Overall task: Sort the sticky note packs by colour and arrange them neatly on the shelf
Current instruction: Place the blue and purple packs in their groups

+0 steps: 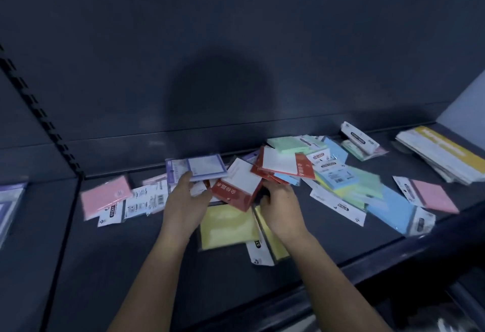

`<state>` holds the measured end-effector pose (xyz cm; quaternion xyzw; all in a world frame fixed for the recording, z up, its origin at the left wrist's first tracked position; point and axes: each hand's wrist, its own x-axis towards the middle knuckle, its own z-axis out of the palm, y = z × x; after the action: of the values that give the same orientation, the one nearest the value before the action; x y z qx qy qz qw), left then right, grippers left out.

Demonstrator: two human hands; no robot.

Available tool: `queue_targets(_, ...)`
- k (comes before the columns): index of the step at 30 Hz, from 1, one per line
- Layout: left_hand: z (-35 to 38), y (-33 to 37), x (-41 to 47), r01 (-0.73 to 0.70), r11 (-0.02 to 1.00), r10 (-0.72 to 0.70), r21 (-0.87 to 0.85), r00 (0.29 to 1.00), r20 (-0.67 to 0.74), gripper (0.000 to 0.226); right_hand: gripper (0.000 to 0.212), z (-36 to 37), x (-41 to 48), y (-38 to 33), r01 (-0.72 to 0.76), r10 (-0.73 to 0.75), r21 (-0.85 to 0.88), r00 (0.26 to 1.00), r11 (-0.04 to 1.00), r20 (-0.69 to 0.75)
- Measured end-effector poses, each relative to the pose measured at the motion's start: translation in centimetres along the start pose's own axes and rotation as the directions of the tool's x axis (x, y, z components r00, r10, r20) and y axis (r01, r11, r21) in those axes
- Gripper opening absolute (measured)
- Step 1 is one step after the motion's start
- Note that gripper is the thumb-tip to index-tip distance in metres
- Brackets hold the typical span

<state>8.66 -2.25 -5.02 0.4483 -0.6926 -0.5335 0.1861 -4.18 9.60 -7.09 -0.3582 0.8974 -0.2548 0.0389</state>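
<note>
Where packs lie, the shelf is dark.

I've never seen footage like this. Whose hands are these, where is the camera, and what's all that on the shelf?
No machine here: a person wears one camera on the head, looking down at their own two hands. The dark shelf holds a jumble of sticky note packs: a pink pack, yellow packs, a blue pack, a green pack. The left hand touches a purple pack with straight fingers; the right hand curls its fingers on the edge of a red pack.
</note>
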Motion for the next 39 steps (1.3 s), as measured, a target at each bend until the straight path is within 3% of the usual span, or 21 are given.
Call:
queue_targets(2, 0.5, 0.6, 0.2, 0.101, 0.964, -0.106, -0.244, 0.994, -0.01, 0.055, 0.027, 0.2, 0.6, 0.5, -0.009, 0.008, -0.04, 1.0, 0.999, -0.011)
queue_targets(4, 1.0, 1.4, 0.3, 0.193, 0.867, -0.208, -0.459, 0.978, 0.019, 0.053, 0.024, 0.2, 0.9, 0.8, -0.009, 0.009, -0.042, 1.0, 0.999, -0.008)
queue_targets(8, 1.6, 2.4, 0.7, 0.195, 0.766, -0.313, -0.613, 0.945, -0.091, 0.044, 0.04, -0.5, 2.5, 2.8, -0.012, 0.021, -0.126, 0.997, 0.992, 0.075)
queue_targets(11, 2.0, 2.3, 0.8, 0.117, 0.761, -0.329, -0.639, 0.918, -0.223, 0.042, 0.061, -1.1, 4.0, 4.2, -0.042, 0.075, -0.195, 0.984, 0.98, 0.164)
queue_targets(16, 3.1, 3.0, 0.1, -0.055, 0.758, -0.307, -0.65, 0.85, -0.429, 0.036, 0.076, -2.0, 5.6, 4.8, -0.058, 0.096, -0.189, 0.975, 0.98, 0.2)
queue_targets(19, 3.5, 3.5, -0.5, -0.112, 0.769, -0.278, -0.63, 0.829, -0.486, 0.03, 0.086, -2.6, 6.7, 5.0, -0.176, 0.168, 0.009, 0.95, 0.984, 0.262)
queue_targets(23, 3.6, 4.1, -1.6, -0.163, 0.785, -0.23, -0.598, 0.819, -0.525, 0.031, 0.05, -4.2, 6.0, 4.3, -0.257, 0.106, 0.401, 0.927, 0.879, 0.361)
queue_targets(26, 3.6, 4.5, -2.6, -0.211, 0.812, -0.184, -0.544, 0.792, -0.582, 0.038, 0.028, -5.6, 5.3, 3.3, -0.128, 0.007, 0.418, 0.96, 0.899, 0.279)
queue_targets(29, 3.8, 4.7, -3.9, -0.238, 0.817, -0.17, -0.525, 0.77, -0.614, 0.037, 0.03, -7.1, 4.5, 2.1, 0.022, -0.094, 0.255, 0.957, 0.967, 0.276)
queue_targets(32, 3.5, 4.7, -5.4, -0.244, 0.83, -0.161, -0.501, 0.756, -0.634, 0.032, 0.032, -8.8, 3.6, 1.1, 0.171, -0.207, 0.197, 0.961, 0.965, 0.183)
queue_targets(36, 2.5, 3.6, -6.9, -0.238, 0.791, -0.209, -0.563, 0.76, -0.616, 0.03, 0.023, -10.4, 2.3, 0.0, 0.305, -0.331, 0.32, 0.943, 0.897, 0.03)
queue_targets(39, 1.9, 3.2, -8.2, -0.263, 0.76, -0.262, -0.595, 0.713, -0.65, 0.032, 0.019, -9.7, 1.5, -0.7, 0.269, -0.31, 0.554, 0.95, 0.788, -0.02)
